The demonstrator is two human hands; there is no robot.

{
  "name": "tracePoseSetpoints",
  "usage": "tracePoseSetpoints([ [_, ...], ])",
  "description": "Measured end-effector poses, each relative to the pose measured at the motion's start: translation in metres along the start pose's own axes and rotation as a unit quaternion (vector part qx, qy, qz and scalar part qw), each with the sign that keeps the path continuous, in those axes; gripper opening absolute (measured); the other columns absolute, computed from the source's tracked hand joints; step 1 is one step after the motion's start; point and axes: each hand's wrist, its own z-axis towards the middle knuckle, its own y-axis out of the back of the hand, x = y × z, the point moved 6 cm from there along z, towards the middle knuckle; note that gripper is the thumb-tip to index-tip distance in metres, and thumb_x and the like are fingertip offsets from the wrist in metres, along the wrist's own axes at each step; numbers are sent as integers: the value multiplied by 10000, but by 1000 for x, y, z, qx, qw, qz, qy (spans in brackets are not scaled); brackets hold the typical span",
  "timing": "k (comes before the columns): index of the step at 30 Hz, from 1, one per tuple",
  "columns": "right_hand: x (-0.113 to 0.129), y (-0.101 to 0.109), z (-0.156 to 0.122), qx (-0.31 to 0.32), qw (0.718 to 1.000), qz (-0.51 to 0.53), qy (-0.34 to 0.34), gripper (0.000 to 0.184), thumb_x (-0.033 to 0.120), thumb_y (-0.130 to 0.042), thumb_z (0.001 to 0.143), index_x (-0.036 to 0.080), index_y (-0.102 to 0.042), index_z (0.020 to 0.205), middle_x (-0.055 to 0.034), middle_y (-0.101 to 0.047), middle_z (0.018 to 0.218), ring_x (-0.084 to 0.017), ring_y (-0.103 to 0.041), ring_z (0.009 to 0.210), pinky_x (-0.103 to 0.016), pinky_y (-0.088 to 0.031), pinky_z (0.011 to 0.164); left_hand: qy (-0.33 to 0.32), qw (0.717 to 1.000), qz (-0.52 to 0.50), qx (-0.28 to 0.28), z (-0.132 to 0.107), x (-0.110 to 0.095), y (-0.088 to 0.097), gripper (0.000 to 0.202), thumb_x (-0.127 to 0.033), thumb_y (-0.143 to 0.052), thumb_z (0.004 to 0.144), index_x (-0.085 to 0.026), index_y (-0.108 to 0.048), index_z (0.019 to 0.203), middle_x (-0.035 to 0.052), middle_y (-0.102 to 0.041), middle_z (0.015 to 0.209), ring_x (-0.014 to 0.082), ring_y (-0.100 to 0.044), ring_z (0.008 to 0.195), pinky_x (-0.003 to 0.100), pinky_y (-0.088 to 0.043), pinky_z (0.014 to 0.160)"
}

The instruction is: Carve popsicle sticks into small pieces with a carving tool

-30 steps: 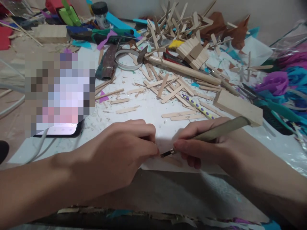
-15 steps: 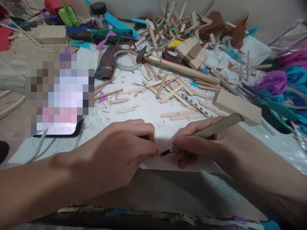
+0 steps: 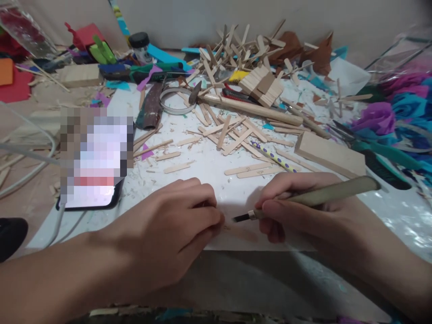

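My right hand [image 3: 286, 207] grips a wood carving knife [image 3: 334, 191] like a pen, its dark blade pointing left and just above the paper. My left hand [image 3: 189, 220] is closed, its fingertips pressing one end of a craft stick [image 3: 241, 233] against the white paper [image 3: 216, 245] near the front edge. The stick's other end sticks out to the right below the blade, with a small mark near the fingertips; the rest lies under my hand. Beyond my hands lie two loose craft sticks [image 3: 258, 172] with outlines drawn on them.
A phone [image 3: 97, 157] with a cable lies at left. Behind are a hammer [image 3: 249, 108], a tape roll [image 3: 162, 102] and a heap of craft sticks [image 3: 236, 51]. At right are a wooden block [image 3: 329, 155], scissors [image 3: 384, 168] and crepe paper [image 3: 374, 117].
My right hand has drawn the knife back to the right, so the blade has come away from my left fingertips. The left hand keeps its hold, and the view has tilted up slightly.
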Motion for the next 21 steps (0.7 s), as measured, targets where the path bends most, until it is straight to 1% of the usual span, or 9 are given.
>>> tracePoseSetpoints([
  [3,0,3,-2,-14,1000,-11,22,303,539,-1036,825,275,-889,813,-8,-796,645,-125,-690,540,-184,-537,507,9,1000,13,-6,0,-1,-2,343,-148,-511,1147,-166,-817,994,54,-756,1025,208,-659,901,339,-496,833],
  [6,7,6,-6,-33,992,-84,92,143,442,-993,870,324,-911,878,11,-806,668,-128,-700,530,-177,-513,469,19,1000,-9,-6,1,1,-3,298,-143,-511,1128,-173,-769,983,41,-744,1021,192,-652,907,321,-486,819],
  [8,15,8,-12,-74,974,-144,159,70,388,-953,875,344,-900,863,13,-839,740,-148,-732,557,-195,-537,462,28,999,-21,-18,1,3,-2,258,-131,-522,1107,-188,-736,975,14,-730,970,173,-636,874,303,-472,794],
  [9,19,8,-17,-94,960,-174,196,56,364,-940,873,357,-886,858,21,-855,791,-159,-753,589,-210,-572,486,40,999,-29,-23,1,5,-1,238,-124,-532,1097,-197,-731,988,-1,-730,952,163,-637,861,292,-470,784],
  [11,25,4,-26,-115,928,-235,264,96,310,-903,905,387,-846,917,45,-863,874,-174,-792,676,-234,-629,567,73,996,-51,-29,0,10,0,214,-126,-560,1091,-221,-743,1036,-27,-743,944,146,-658,861,270,-478,778],
  [13,26,-4,-33,-95,901,-289,310,171,252,-825,986,408,-782,1042,59,-854,928,-169,-806,742,-241,-638,627,99,992,-63,-34,-1,14,1,199,-152,-587,1104,-237,-761,1060,-36,-750,962,138,-675,875,264,-482,780],
  [15,22,-13,-34,-53,887,-314,335,247,183,-743,1036,401,-714,1148,56,-842,944,-157,-809,761,-238,-617,630,103,992,-53,-44,-2,15,2,201,-179,-596,1118,-232,-761,1015,-27,-729,962,141,-665,874,276,-471,774],
  [18,17,-19,-33,-19,881,-307,360,264,149,-710,1048,372,-685,1187,49,-829,936,-143,-796,733,-246,-588,609,94,994,-30,-46,-2,13,3,226,-173,-598,1117,-210,-727,935,-15,-686,920,149,-631,845,299,-441,752],
  [21,12,-21,-30,-26,889,-302,344,188,180,-686,1069,351,-707,1145,39,-828,931,-140,-772,687,-279,-582,608,79,996,-13,-43,-1,11,5,237,-182,-598,1115,-203,-713,908,-6,-670,894,170,-606,836,330,-413,744],
])
